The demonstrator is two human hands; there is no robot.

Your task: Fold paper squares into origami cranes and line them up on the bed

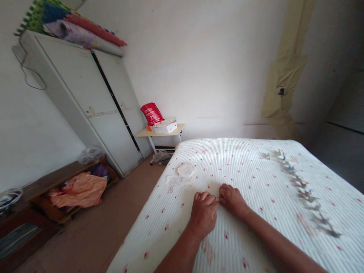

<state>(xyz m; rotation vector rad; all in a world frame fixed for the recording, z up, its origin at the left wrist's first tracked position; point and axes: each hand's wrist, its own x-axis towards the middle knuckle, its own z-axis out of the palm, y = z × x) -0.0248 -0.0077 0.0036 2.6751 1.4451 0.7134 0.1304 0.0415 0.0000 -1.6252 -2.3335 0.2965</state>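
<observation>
My left hand (204, 213) and my right hand (232, 200) rest close together low over the white dotted mattress (239, 246). Both have curled fingers, with the fingertips nearly meeting. Something small may be pinched between them, but the fingers hide it. Just beyond my left hand lie printed paper pieces (186, 170), one roundish and others flatter beside it. Along the mattress's right side runs a slanting row of several small folded paper-like shapes (305, 195), grey and white and blurred.
Beyond the mattress, a small table (140, 133) holds a red bag (152, 113) and a white box (165, 129). A tall metal cabinet (82, 87) carries rolled mats (82, 36). At left, a low wooden bench (54, 176) has an orange plastic bag (79, 189) in it.
</observation>
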